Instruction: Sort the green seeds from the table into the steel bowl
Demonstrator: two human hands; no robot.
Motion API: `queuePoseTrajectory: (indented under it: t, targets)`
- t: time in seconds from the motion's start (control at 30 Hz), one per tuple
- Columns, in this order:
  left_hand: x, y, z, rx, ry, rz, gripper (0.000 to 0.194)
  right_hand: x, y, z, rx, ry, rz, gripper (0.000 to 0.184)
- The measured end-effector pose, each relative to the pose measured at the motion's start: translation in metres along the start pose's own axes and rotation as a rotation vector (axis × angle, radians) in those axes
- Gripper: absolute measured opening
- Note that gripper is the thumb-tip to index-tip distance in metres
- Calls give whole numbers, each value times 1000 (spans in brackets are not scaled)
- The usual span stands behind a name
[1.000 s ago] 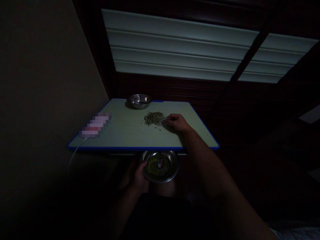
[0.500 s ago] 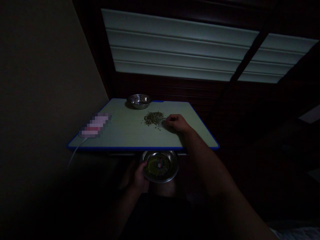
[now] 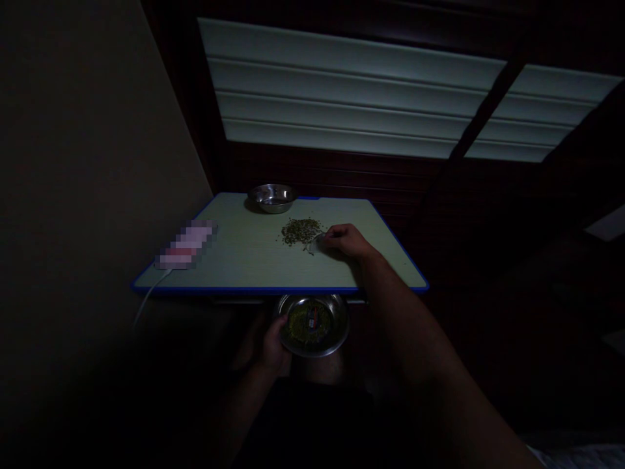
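My right hand (image 3: 346, 240) pinches a small, clear, flat piece (image 3: 316, 243), perhaps plastic. Its edge meets the right side of a spread of small greenish-brown grains (image 3: 299, 230) on the light tabletop (image 3: 234, 260). Below the table's front edge, my left hand (image 3: 276, 345) grips the left rim of a metal bowl (image 3: 336, 342), thumb on the rim and the other fingers hidden. Inside that bowl lie more greenish grains (image 3: 299, 326) and a dark object with an orange and white label (image 3: 312, 318).
A second metal bowl (image 3: 272, 198) stands at the table's back edge. On the left lies a blurred pink phone-like object (image 3: 185, 246) with a white cable (image 3: 149, 293). A wall (image 3: 97, 163) borders the left side, and a dark panelled front (image 3: 336, 170) rises behind.
The clear piece has shifted slightly at the right edge of the grains and shows more plainly. My left hand and its bowl have hardly moved.
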State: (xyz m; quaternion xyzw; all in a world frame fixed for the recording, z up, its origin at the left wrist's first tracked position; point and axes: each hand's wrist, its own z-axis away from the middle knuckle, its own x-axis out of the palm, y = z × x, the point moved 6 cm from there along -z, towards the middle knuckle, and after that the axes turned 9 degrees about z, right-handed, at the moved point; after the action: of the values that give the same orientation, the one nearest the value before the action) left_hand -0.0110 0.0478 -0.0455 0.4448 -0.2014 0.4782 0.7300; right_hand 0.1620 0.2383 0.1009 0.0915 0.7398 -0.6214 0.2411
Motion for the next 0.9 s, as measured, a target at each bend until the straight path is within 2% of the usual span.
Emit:
queuePoseTrajectory:
  t: [0.2,0.73,0.9]
  targets:
    - [-1,1,-2,-1,5,-19,16,1,0,2,47,-35,-19,22]
    - [-1,1,-3,29,-2,-17,18,4,1,2,21,-72,6,24]
    - [1,0,-2,15,-16,-9,18,10,-6,4,5,-140,56,23]
